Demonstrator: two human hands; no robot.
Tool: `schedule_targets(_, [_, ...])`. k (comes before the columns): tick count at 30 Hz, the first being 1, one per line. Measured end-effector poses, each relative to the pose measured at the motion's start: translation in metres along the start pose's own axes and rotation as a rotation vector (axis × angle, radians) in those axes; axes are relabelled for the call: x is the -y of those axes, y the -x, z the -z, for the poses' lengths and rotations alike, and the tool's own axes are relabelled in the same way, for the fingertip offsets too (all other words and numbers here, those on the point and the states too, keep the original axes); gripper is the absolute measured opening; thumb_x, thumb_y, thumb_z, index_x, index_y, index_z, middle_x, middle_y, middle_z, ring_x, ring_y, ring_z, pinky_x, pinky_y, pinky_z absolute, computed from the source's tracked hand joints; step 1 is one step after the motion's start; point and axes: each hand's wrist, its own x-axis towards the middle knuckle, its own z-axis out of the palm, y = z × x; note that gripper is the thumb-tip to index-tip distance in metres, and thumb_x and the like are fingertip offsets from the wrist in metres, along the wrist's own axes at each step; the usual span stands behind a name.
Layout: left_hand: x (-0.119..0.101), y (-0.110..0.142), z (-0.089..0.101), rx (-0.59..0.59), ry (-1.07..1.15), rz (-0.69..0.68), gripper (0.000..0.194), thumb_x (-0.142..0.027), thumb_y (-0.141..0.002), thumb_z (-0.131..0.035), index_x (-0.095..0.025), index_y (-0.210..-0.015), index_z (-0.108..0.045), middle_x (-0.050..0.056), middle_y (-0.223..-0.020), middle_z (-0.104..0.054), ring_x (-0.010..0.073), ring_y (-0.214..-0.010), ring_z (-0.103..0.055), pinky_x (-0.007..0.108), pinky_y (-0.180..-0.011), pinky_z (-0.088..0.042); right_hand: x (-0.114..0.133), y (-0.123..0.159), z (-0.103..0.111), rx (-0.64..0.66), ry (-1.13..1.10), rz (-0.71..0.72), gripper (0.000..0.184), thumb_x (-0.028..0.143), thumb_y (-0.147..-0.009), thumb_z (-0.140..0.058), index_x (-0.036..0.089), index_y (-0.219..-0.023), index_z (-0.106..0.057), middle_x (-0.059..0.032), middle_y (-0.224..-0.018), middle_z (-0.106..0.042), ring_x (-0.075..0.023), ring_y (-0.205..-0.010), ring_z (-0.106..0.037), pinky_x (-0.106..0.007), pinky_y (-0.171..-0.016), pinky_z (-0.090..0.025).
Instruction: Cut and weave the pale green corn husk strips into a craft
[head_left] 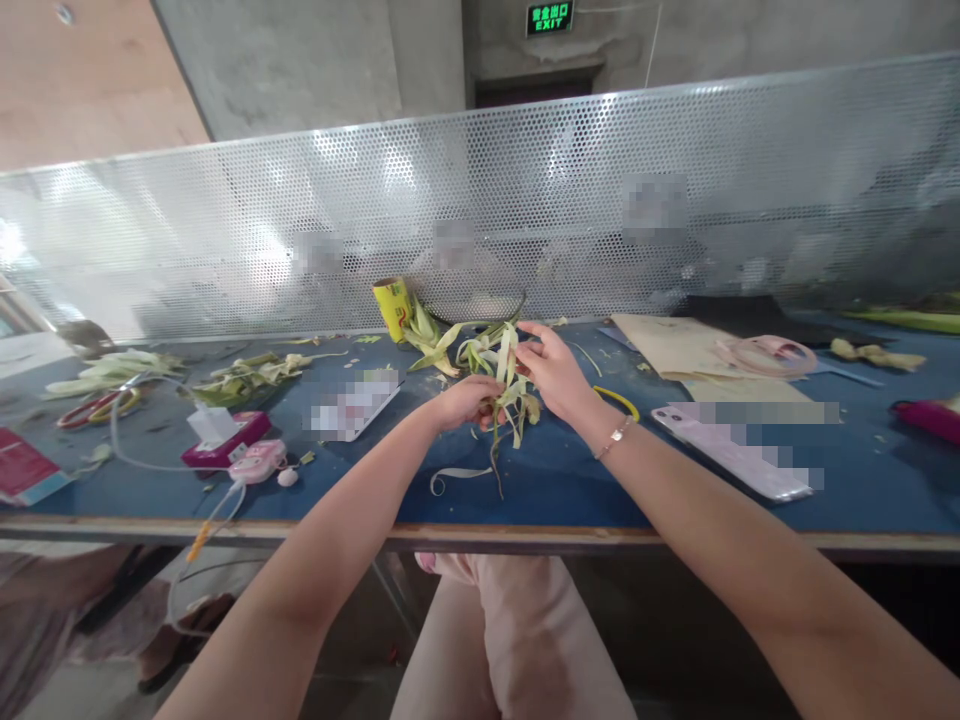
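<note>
Pale green corn husk strips (508, 352) loop and hang in a loose bundle at the middle of the table. My left hand (465, 402) is closed around the lower part of the bundle, where a thin stem-like tail dangles toward the table's front edge. My right hand (556, 372), higher and to the right, has its thumb and fingers pinched at an upright strip. Just behind stand a yellow printed can (392, 308) and green corn husks (424, 336). A narrow curled strip (459, 473) lies on the blue tabletop below my hands.
A phone (361, 403) lies to the left, another phone (731, 452) to the right. Farther left are a tissue pack (227, 440), a pink case with a cable (257, 461), scissors (96, 408) and husk piles (247, 378). Brown paper (667, 345) and a perforated metal screen (480, 200) stand behind.
</note>
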Motion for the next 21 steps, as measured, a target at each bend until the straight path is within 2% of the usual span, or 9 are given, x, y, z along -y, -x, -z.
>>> schedule_targets(5, [-0.001, 0.000, -0.001, -0.012, 0.024, 0.010, 0.023, -0.021, -0.087, -0.041, -0.015, -0.067, -0.050, 0.006, -0.052, -0.060, 0.0098, -0.036, -0.044, 0.023, -0.041, -0.037, 0.004, 0.005, -0.004, 0.059, -0.089, 0.060, 0.027, 0.043, -0.076, -0.062, 0.022, -0.093, -0.058, -0.0022, -0.082, -0.064, -0.0144, -0.083, -0.062, -0.031, -0.081, -0.050])
schedule_targets(8, [0.000, -0.003, 0.000, -0.001, 0.058, 0.041, 0.025, -0.021, -0.087, -0.039, -0.015, -0.066, -0.052, 0.006, -0.052, -0.060, 0.0097, -0.036, -0.044, 0.023, -0.041, -0.037, 0.006, 0.008, -0.006, 0.036, -0.057, 0.088, 0.026, 0.047, -0.079, -0.057, 0.023, -0.088, -0.057, -0.0025, -0.082, -0.063, -0.0147, -0.083, -0.061, -0.032, -0.079, -0.050])
schedule_targets(12, [-0.002, -0.003, 0.004, 0.038, 0.147, 0.135, 0.031, -0.025, -0.090, -0.036, -0.015, -0.066, -0.053, 0.006, -0.054, -0.062, 0.0101, -0.038, -0.046, 0.023, -0.043, -0.040, 0.011, 0.011, -0.006, 0.090, -0.082, 0.115, 0.023, 0.046, -0.078, -0.058, 0.023, -0.081, -0.056, -0.0031, -0.086, -0.061, -0.0152, -0.082, -0.058, -0.032, -0.077, -0.048])
schedule_targets(17, [-0.005, -0.002, 0.005, -0.007, 0.172, 0.190, 0.032, -0.024, -0.091, -0.037, -0.015, -0.064, -0.052, 0.006, -0.055, -0.061, 0.0087, -0.038, -0.045, 0.021, -0.042, -0.040, 0.015, 0.011, -0.004, 0.121, -0.018, 0.173, 0.024, 0.048, -0.075, -0.060, 0.024, -0.077, -0.060, -0.0038, -0.100, -0.058, -0.0145, -0.079, -0.052, -0.030, -0.066, -0.045])
schedule_targets(21, [-0.005, -0.002, 0.003, 0.016, 0.148, 0.174, 0.028, -0.024, -0.089, -0.042, -0.014, -0.066, -0.054, 0.005, -0.054, -0.061, 0.0078, -0.037, -0.044, 0.020, -0.041, -0.039, 0.011, 0.011, -0.001, 0.211, -0.048, 0.135, 0.027, 0.049, -0.072, -0.065, 0.023, -0.075, -0.063, -0.0020, -0.086, -0.058, -0.0132, -0.072, -0.050, -0.030, -0.066, -0.045])
